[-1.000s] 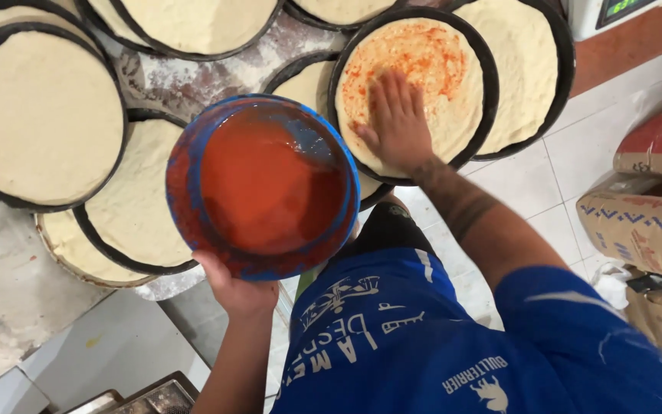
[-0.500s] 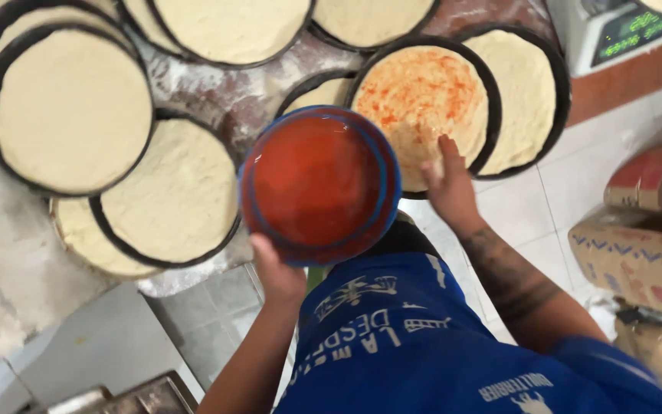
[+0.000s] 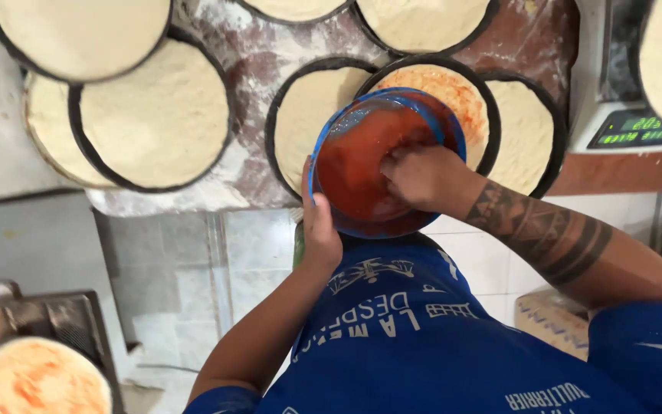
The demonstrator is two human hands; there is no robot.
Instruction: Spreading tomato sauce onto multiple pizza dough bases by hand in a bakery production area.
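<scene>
Blue bowl (image 3: 387,163) of red sauce (image 3: 362,161) held over the counter's (image 3: 247,54) near edge, above dark-rimmed dough rounds (image 3: 155,115). Left hand (image 3: 320,230) clamped on the rim, thumb inside. Right hand (image 3: 421,176) dipped in sauce, fingers bunched together. Probably heavy, sloshy, slick where wet; best gripped at the dry rim. Dough pale, matte, soft; counter floury.

A digital scale (image 3: 626,115) sits beside plain dough rounds (image 3: 155,115).
</scene>
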